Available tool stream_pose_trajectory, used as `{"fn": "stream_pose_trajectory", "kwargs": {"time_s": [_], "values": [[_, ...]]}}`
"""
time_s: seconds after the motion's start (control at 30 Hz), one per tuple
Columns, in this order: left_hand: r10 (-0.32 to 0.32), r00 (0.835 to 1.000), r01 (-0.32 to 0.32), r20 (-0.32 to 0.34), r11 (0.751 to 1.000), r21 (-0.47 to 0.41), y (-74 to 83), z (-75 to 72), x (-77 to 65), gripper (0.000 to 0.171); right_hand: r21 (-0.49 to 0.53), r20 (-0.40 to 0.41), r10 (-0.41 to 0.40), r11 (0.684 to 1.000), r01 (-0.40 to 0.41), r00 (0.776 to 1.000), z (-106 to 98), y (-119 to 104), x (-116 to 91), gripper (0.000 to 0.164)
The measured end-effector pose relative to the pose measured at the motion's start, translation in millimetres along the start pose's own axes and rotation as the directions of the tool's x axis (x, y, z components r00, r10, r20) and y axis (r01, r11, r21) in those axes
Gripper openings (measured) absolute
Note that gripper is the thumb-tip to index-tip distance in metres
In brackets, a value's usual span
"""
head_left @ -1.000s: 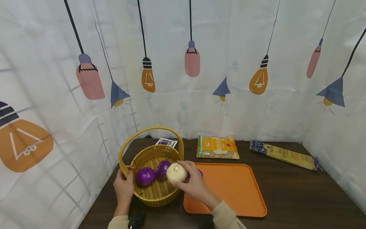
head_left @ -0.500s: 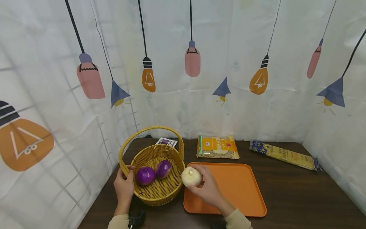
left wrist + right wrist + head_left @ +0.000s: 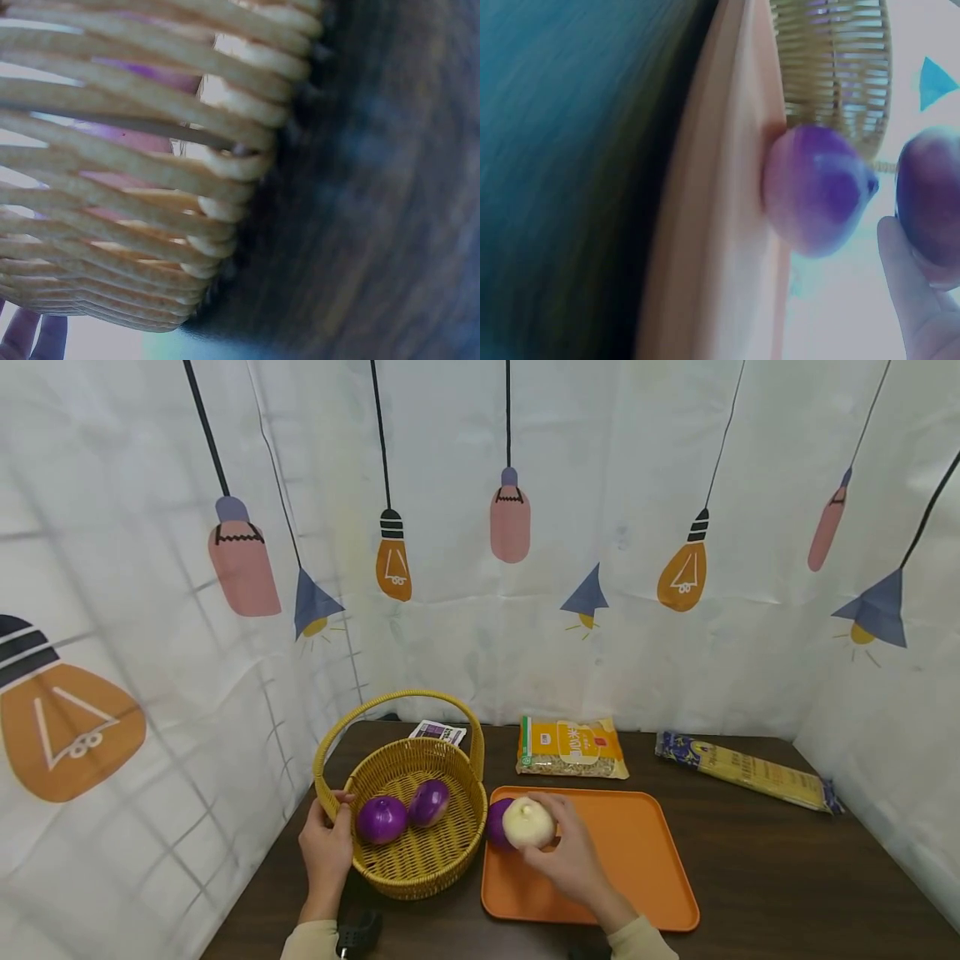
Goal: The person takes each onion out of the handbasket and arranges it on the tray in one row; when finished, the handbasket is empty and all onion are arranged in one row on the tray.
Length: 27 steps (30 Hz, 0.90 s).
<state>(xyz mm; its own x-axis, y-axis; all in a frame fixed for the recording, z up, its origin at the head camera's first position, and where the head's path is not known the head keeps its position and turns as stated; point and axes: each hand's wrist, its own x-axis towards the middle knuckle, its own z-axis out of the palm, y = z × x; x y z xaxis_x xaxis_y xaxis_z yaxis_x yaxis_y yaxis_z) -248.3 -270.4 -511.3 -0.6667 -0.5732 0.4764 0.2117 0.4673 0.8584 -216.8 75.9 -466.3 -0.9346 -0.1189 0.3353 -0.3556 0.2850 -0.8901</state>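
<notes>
My left hand grips the left side of the yellow wicker basket, where the handle meets the rim. Two purple onions, one at left and one at right, lie inside the basket. My right hand holds a white onion between thumb and fingers, over the left part of the orange tray. Partly behind it, a third purple onion sits on the tray near the basket. The left wrist view shows the woven basket wall close up and a few fingertips.
Behind the tray lies an orange-and-yellow grain bag. A long yellow-and-blue packet lies at the back right. A small white-and-purple packet is behind the basket. Printed curtains enclose the dark table.
My right hand has carried the white onion from over the basket's right rim rightward over the tray, uncovering the purple onion there. The left hand stays on the basket.
</notes>
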Motion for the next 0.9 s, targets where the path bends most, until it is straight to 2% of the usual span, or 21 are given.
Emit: {"fn": "stream_pose_trajectory", "kwargs": {"time_s": [0.1, 0.23, 0.47, 0.9], "values": [[-0.003, 1.0, 0.003, 0.003, 1.0, -0.002, 0.2, -0.3, -0.6, 0.014, -0.014, -0.04, 0.017, 1.0, -0.017, 0.999, -3, 23, 1, 0.066], [-0.009, 1.0, 0.009, 0.004, 1.0, -0.007, -0.4, -0.8, -0.7, 0.014, -0.031, -0.078, 0.045, 0.998, -0.048, 0.996, -9, 35, 1, 0.068], [-0.007, 1.0, 0.007, 0.001, 1.0, -0.01, -0.7, -1.1, -0.1, 0.014, -0.089, -0.108, 0.077, 0.992, -0.087, 0.991, -17, 47, 2, 0.067], [-0.009, 1.0, 0.009, 0.004, 1.0, 0.001, 1.6, 0.2, 1.0, 0.014, -0.097, -0.137, 0.094, 0.989, -0.108, 0.986, -27, 64, 5, 0.067]]}}
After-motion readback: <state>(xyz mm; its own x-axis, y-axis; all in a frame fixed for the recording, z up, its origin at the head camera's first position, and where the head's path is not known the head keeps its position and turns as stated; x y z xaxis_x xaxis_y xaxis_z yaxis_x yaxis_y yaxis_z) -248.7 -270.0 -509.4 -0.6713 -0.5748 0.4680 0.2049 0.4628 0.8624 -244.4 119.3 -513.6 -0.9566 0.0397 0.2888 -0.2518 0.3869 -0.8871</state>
